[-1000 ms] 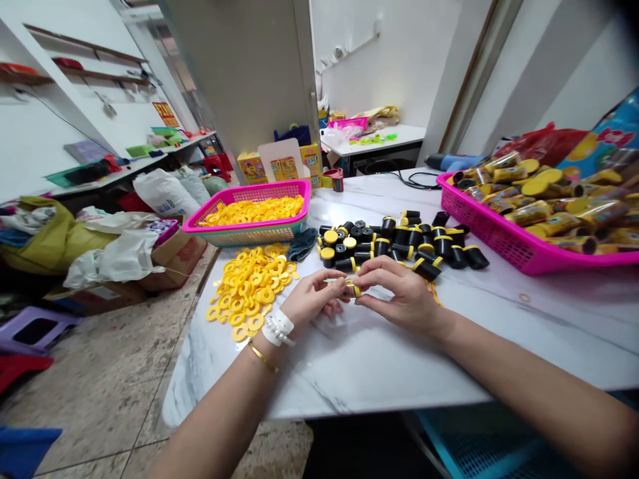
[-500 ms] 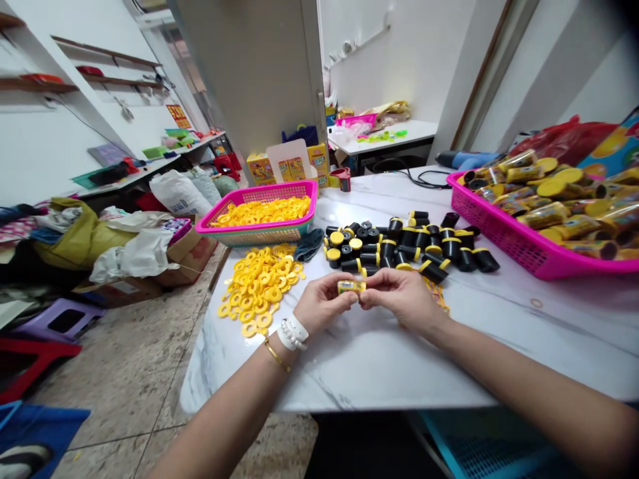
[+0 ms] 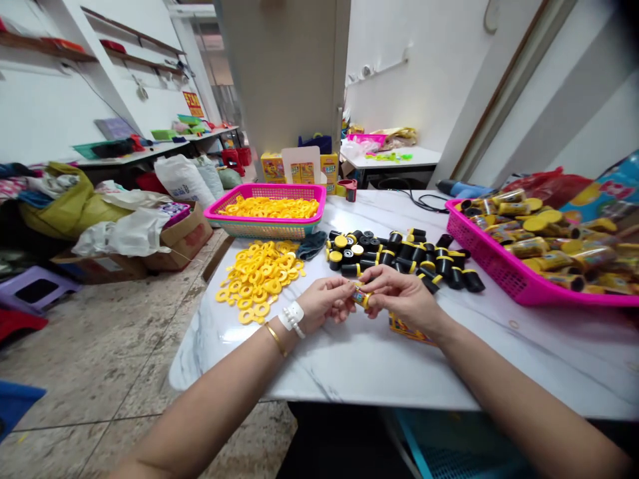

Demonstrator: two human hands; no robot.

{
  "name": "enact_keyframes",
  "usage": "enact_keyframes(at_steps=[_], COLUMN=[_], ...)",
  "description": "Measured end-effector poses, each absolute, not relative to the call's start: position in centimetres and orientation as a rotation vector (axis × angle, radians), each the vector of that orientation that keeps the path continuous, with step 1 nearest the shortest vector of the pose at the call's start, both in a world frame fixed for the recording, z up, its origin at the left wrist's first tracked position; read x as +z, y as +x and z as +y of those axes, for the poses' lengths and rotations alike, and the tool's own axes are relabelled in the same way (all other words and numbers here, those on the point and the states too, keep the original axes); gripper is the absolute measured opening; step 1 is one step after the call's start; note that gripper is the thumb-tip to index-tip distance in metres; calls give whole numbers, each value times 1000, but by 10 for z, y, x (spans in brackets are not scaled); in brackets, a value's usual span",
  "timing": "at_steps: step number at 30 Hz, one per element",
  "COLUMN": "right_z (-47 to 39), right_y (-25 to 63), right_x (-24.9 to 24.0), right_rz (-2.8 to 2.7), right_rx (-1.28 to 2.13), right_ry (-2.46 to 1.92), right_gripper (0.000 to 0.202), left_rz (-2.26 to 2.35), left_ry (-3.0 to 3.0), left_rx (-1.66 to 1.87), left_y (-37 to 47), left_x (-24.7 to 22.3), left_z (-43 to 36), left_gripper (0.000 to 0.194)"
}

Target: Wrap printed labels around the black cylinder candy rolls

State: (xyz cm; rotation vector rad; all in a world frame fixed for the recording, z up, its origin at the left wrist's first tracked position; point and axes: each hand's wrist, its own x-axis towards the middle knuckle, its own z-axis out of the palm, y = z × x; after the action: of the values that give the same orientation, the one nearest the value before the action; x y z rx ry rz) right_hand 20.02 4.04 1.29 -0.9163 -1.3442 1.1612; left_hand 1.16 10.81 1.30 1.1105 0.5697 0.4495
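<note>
Between my two hands, over the white marbled table, is a small tube (image 3: 360,297) with a printed yellow wrapper. The fingers of my left hand (image 3: 327,305) close on its left end. My right hand (image 3: 404,299) pinches the right end, which looks yellow. Just beyond my hands lies a heap of black cylinders with yellow caps (image 3: 407,253). Yellow rings (image 3: 259,273) are spread in a pile to the left of my left hand. A stack of printed yellow-orange sheets or labels (image 3: 412,330) lies partly hidden under my right hand.
A pink basket (image 3: 269,189) of yellow rings stands at the table's back left, near a dark cloth (image 3: 311,245). On the right is a larger pink basket (image 3: 499,269) full of wrapped tubes. Yellow boxes (image 3: 302,169), a tape roll (image 3: 348,189) and a cable (image 3: 424,201) are at the back.
The tube has turned from level to slanting, its right end lower. My left hand's fingers have shifted on it. The whole view has swung slightly, showing more of the printed stack under my right hand.
</note>
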Motion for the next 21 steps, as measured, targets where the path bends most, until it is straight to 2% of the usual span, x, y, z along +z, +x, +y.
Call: enact_keyframes(at_steps=[6,11,16,18,21], right_z=[-7,-109,-161,-148,-95], right_y=[187,211,243,253,270], right_x=[16,9,21,27,26], right_rz=[-1431,-1408,-1830,-1843,-1675], right_rx=[1194,1186,581,348,24], right_ry=[-956,-1356,-1681,-1677,-1692], right_gripper=[14,7,18,18,6], left_rz=[543,574,621,643,726], left_ry=[1230,1343,1489,1523,1589], left_rx=[150,78,102,126,275], left_y=[7,13,23,25,23], left_x=[17,12,8,9,10], left_z=[100,97,93,93,97], left_gripper=[40,36,26,23,19])
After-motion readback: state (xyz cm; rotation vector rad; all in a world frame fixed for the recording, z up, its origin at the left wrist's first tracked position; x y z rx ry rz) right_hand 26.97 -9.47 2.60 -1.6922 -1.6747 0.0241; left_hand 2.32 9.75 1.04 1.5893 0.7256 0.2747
